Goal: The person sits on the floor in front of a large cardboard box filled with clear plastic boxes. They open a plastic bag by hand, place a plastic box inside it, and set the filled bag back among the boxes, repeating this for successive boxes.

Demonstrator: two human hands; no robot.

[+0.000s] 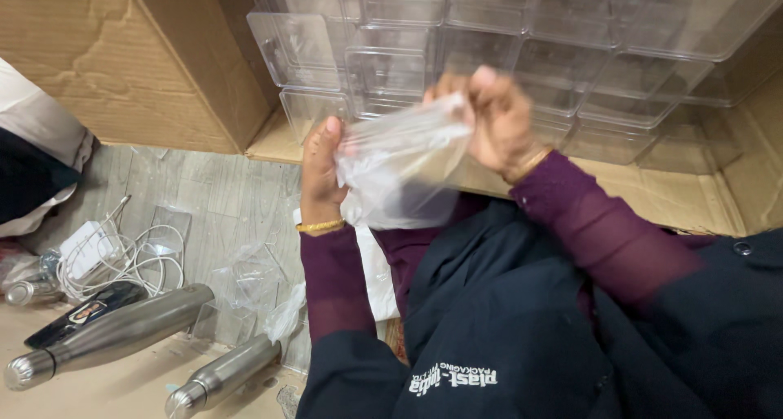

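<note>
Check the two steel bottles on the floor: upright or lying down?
Lying down. The larger bottle and smaller bottle both rest on their sides on the floor, caps toward the lower left.

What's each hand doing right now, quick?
Left hand: closed on the edge of the clear plastic bag, thumb up.
Right hand: fingers pinched shut on the bag's top edge.

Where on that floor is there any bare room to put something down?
A bare patch of grey wood-look floor lies between the brown cardboard box and the white charger with coiled cable. Lower left is crowded: two steel bottles, clear plastic wrappers. Both hands hold a clear plastic bag.
</note>
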